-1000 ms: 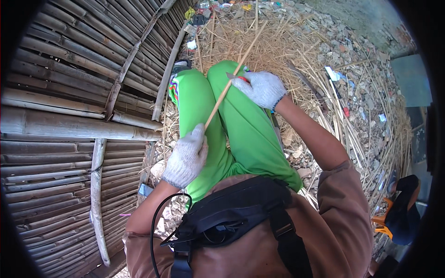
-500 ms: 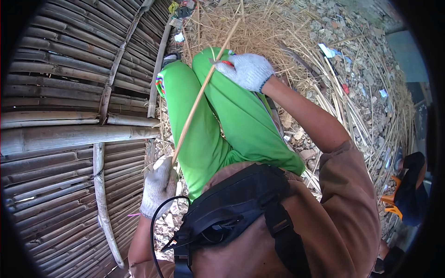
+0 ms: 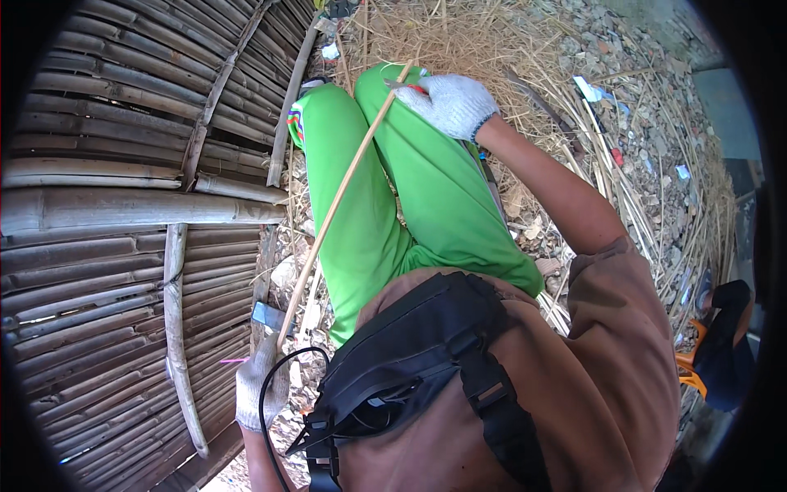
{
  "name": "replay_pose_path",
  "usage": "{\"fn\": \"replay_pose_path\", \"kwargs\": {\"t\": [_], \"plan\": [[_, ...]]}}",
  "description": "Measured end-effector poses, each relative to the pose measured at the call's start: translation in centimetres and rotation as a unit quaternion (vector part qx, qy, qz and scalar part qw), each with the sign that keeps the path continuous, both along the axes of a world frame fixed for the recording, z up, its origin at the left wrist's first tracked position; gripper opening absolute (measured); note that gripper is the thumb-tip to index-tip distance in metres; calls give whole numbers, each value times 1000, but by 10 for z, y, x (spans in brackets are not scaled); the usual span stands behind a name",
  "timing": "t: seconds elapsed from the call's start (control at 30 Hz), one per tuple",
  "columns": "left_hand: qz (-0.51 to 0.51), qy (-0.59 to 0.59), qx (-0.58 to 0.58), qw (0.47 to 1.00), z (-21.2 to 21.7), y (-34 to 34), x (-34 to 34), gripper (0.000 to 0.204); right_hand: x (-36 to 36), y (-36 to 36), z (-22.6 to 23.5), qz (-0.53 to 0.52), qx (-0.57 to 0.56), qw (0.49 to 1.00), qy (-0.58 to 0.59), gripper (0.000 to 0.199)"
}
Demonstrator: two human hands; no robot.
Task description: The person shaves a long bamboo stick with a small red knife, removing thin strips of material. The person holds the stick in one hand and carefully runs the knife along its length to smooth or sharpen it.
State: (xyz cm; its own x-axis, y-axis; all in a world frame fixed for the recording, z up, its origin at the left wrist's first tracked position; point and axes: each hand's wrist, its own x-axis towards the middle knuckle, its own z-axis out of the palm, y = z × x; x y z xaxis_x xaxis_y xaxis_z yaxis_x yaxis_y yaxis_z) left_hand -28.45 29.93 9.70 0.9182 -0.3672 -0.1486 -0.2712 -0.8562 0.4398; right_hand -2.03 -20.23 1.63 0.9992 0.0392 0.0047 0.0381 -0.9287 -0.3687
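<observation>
A long, thin bamboo strip [image 3: 336, 199] runs slantwise across my green-trousered legs. My left hand [image 3: 262, 381], in a white knit glove, is closed round its near end, low beside my left hip. At the far end my right hand [image 3: 452, 105], gloved the same way, rests over my right knee and grips a small knife [image 3: 397, 84] with a red handle. Its short grey blade lies against the strip close to the tip. Most of the handle is hidden by the glove.
On the left stands a wall of bamboo slats [image 3: 98, 213]. Straw-like shavings [image 3: 459, 41] lie beyond my knees, and long loose strips [image 3: 607, 180] to the right over stony ground. A flat bluish object [image 3: 272, 316] lies by my left hand. A person [image 3: 725, 348] sits at far right.
My left hand has drawn the bamboo strip back toward my hip, so less of it sticks out past the knife. The flat bluish object has come into sight. My right hand stays at the knee.
</observation>
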Motion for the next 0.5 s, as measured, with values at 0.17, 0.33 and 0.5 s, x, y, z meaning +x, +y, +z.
{"fn": "replay_pose_path", "kwargs": {"t": [0.17, 0.33, 0.5], "plan": [[-17, -32, 9, 999, -11, 4, 6, 46, -5, 0, 2, -5, -7, 1000, -25, 85], [2, -14, 8, 1000, -18, 20, 5, 48, -4, 0, 3, -11, -8, 1000, -2, 85], [65, 88, -11, 994, -9, 2, 11, 35, -3, 1, -3, -6, -6, 1000, -17, 85]]}}
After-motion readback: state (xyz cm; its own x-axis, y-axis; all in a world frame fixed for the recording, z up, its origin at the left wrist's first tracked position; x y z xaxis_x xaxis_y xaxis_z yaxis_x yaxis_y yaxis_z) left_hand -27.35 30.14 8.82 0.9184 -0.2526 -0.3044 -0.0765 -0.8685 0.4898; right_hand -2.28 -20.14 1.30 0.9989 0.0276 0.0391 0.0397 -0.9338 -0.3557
